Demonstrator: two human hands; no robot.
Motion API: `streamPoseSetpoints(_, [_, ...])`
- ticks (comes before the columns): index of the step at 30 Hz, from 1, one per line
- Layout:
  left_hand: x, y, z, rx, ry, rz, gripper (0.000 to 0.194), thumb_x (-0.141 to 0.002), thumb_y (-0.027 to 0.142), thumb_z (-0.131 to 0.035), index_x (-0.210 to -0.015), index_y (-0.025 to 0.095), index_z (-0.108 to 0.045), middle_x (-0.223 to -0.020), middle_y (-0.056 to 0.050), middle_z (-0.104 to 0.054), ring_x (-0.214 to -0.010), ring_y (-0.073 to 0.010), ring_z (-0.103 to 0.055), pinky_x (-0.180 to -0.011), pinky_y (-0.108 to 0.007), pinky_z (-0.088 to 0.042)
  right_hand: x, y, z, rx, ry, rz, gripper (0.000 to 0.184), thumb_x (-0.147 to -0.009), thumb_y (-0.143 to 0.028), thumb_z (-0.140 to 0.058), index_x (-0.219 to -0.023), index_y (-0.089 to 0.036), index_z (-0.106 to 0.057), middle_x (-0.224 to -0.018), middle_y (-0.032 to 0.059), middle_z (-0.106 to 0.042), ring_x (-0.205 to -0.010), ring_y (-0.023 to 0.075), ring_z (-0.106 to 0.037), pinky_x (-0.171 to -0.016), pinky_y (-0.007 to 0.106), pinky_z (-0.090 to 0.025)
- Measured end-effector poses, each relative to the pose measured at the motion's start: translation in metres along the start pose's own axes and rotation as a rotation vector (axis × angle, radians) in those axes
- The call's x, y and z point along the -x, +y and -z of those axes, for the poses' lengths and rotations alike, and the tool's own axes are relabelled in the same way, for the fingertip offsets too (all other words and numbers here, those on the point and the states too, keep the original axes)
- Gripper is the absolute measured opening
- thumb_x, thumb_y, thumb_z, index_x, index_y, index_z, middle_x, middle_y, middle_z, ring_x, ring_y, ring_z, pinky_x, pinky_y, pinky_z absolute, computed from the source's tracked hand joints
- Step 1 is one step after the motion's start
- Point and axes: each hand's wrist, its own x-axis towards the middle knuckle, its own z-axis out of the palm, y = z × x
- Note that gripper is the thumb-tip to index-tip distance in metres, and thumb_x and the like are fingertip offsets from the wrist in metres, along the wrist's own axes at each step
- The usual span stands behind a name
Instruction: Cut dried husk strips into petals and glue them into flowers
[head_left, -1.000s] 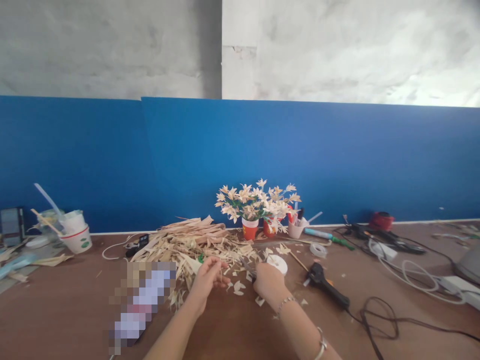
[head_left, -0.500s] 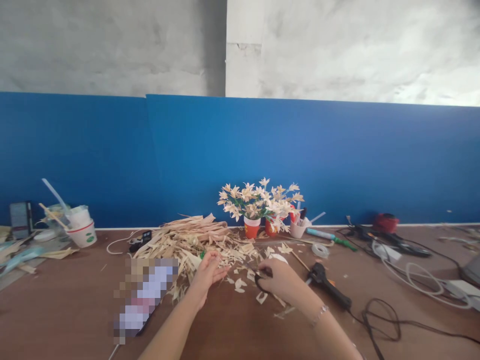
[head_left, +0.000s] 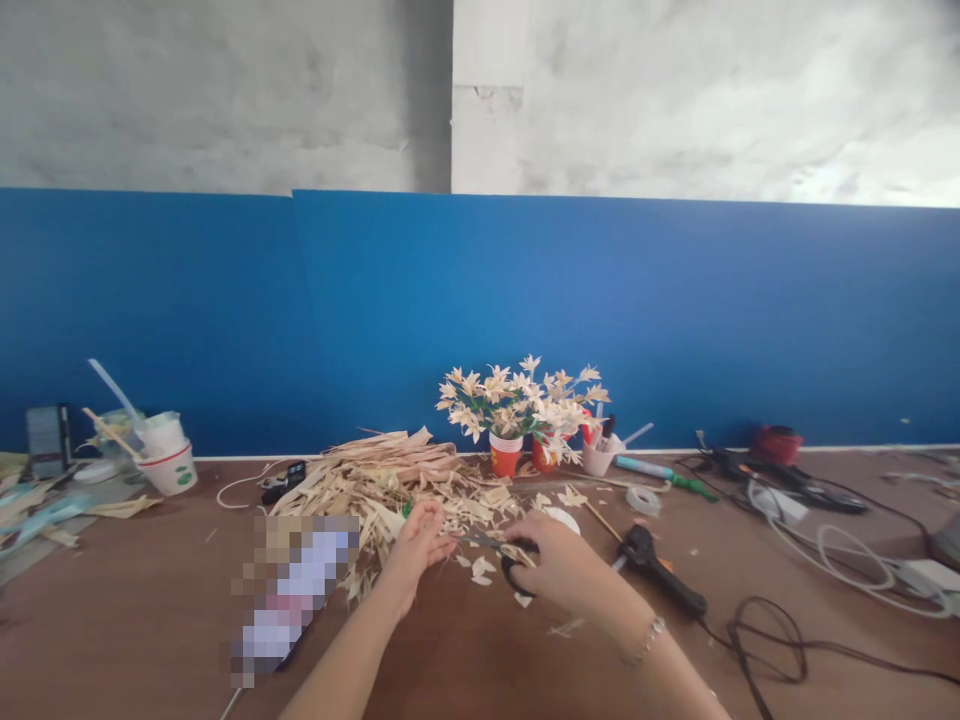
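Observation:
In the head view my right hand (head_left: pixel 555 555) grips a pair of black-handled scissors (head_left: pixel 480 539), the dark loops around its fingers. The blades point left and reach to the fingertips of my left hand (head_left: pixel 420 550). My left hand's thumb and fingers are drawn together; whatever they pinch is too small to make out. Behind and left of it lies a heap of pale dried husk strips (head_left: pixel 390 465). Small cut husk pieces (head_left: pixel 480 570) are scattered on the table between and beyond the hands.
Husk flowers (head_left: pixel 517 395) stand in red cups (head_left: pixel 505 458) against the blue partition (head_left: pixel 480 290). To the right lie a black glue gun (head_left: pixel 660 575), a tape roll (head_left: pixel 643 500) and looping cables (head_left: pixel 772 640). A phone (head_left: pixel 300 595) lies left; farther left stands a paper cup (head_left: pixel 171 470).
The scissors have swung into a flatter line, and their blades now reach left to my left hand's fingertips. My right hand has shifted slightly; my left hand stays nearly in place.

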Motion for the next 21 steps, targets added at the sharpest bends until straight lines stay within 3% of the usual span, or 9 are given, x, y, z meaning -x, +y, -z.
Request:
streamPoseSetpoints(6, [0.001, -0.001, -0.001, -0.031, -0.039, 0.003, 0.039, -0.067, 0.052, -0.065, -0.086, 0.023, -0.046, -0.092, 0.002, -0.056, -0.076, -0.0131, -0.065, -0.067, -0.023, -0.048, -0.004, -0.007, -0.01, -0.014, -0.051, 0.037, 0.024, -0.062, -0.018, -0.055, -0.081, -0.021, -0.068, -0.081, 0.0022, -0.062, -0.074, 0.0155, -0.054, -0.063, 0.021, -0.034])
streamPoseSetpoints(12, [0.003, 0.004, 0.0, -0.025, -0.062, -0.001, 0.038, -0.068, 0.05, -0.065, -0.085, 0.023, -0.045, -0.08, 0.004, -0.056, -0.08, -0.0149, -0.065, -0.07, -0.025, -0.047, -0.007, -0.008, -0.02, -0.06, -0.046, 0.061, 0.025, -0.063, -0.017, -0.054, -0.084, -0.021, -0.068, -0.081, 0.0019, -0.061, -0.073, 0.0145, -0.053, -0.063, 0.021, -0.032])
streamPoseSetpoints(21, [0.002, 0.001, 0.002, -0.002, -0.065, -0.004, 0.038, -0.065, 0.048, -0.068, -0.084, 0.022, -0.048, -0.086, 0.003, -0.055, -0.081, -0.0146, -0.064, -0.076, -0.027, -0.047, -0.008, -0.007, -0.021, -0.098, -0.036, 0.093, 0.024, -0.064, -0.014, -0.05, -0.077, -0.021, -0.068, -0.074, 0.0012, -0.06, -0.068, 0.0137, -0.05, -0.061, 0.02, -0.031])
